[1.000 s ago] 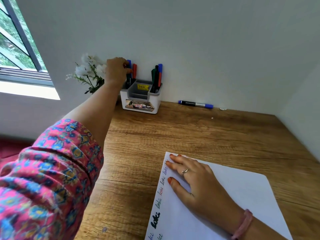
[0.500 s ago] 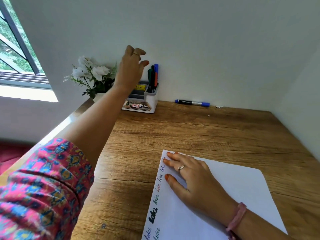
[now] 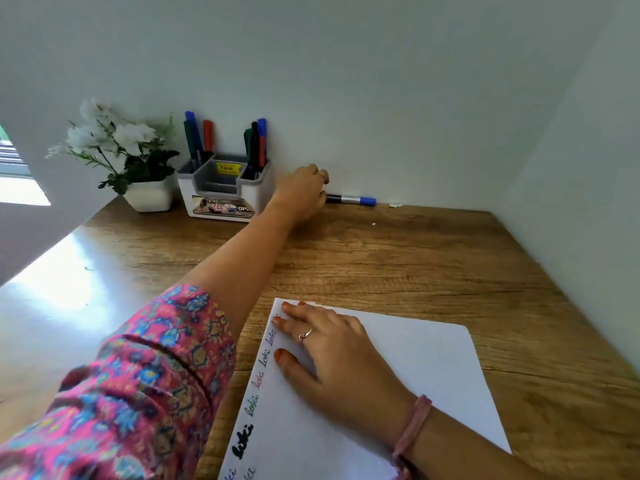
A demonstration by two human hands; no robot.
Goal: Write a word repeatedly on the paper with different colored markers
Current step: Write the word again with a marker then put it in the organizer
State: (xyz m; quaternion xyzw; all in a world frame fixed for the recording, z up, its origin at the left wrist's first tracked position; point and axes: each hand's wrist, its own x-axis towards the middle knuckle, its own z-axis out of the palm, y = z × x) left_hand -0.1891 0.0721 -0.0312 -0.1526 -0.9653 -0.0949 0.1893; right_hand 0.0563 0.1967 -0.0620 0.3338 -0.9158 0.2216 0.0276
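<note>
Blue-capped marker, left hand on it

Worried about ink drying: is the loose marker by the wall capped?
Capped: the blue cap sits on the marker's far end, lying flat.

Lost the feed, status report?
Left hand on the blue-capped marker by the wall, grip hidden. Right hand flat on paper. Nothing in the way.

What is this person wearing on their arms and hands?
The left arm has a pink floral sleeve pushed up above the elbow, and the left hand wears a ring. The right hand has a ring, orange-red nail polish, and a pink band at the wrist.
</note>
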